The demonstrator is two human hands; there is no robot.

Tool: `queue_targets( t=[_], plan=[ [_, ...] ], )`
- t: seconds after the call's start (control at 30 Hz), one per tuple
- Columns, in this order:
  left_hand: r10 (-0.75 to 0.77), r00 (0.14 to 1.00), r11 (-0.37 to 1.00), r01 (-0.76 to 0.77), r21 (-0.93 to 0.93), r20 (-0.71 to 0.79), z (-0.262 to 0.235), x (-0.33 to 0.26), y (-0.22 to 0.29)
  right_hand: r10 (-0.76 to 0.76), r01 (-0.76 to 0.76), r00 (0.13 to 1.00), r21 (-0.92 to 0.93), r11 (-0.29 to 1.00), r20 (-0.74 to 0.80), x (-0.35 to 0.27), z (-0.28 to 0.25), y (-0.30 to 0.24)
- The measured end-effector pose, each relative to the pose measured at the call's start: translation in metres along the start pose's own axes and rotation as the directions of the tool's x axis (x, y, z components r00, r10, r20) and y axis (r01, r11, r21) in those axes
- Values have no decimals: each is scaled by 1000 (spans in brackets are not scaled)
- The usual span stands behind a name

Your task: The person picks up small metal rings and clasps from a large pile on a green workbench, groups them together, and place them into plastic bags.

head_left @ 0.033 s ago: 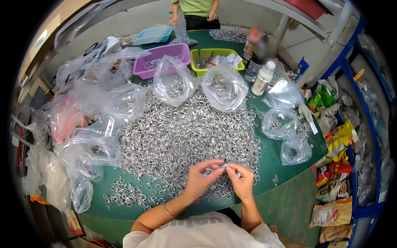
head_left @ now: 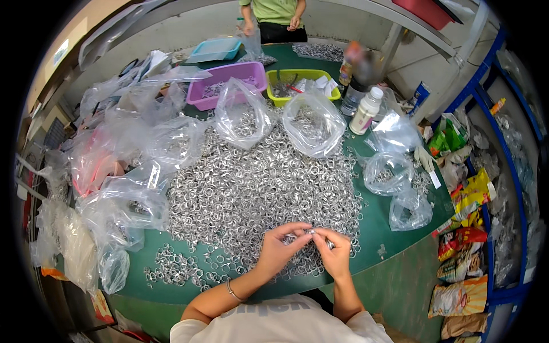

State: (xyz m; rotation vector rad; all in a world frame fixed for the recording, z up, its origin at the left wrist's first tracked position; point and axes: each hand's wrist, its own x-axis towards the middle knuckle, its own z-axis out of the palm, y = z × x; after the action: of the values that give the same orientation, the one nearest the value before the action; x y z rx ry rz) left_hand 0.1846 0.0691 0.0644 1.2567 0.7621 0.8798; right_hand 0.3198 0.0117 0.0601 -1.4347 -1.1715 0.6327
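Note:
Just above the near right part of a big heap of silver metal rings [head_left: 251, 188], my hands meet at the fingertips. Thumb and index finger of my left hand [head_left: 277, 248] pinch a small silver ring [head_left: 310, 231]. My right hand [head_left: 334, 254] pinches the same ring from the other side. Something shiny, perhaps more rings, shows by its curled fingers, which partly hide it. The ring's details are too small to make out. A smaller group of loose rings [head_left: 171, 267] lies on the green table [head_left: 140, 291] to the left of my left forearm.
Two opened clear bags [head_left: 243, 131] [head_left: 313, 140] of rings stand behind the heap. Beyond are a purple basin [head_left: 200, 102], a green basin [head_left: 278, 102] and a white bottle [head_left: 366, 111]. Plastic bags [head_left: 123, 197] crowd the left. Blue shelving [head_left: 486, 103] stands right. A co-worker [head_left: 273, 14] stands across.

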Motion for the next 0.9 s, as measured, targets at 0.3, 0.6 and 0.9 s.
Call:
queue_targets(
  t=[0.3,0.6,0.9],
  plan=[
    [12,999,998,-9,67,-42,-1,1,-1,16,-16,1000,21,1000,15,-1,4,4],
    [54,996,996,-49,69,-73,1,-1,-3,156,-151,988,183,972,-13,0,9,-6],
    [23,996,1000,-23,-2,-84,-1,-8,9,113,-107,993,192,976,-25,-3,13,-7]
  ],
)
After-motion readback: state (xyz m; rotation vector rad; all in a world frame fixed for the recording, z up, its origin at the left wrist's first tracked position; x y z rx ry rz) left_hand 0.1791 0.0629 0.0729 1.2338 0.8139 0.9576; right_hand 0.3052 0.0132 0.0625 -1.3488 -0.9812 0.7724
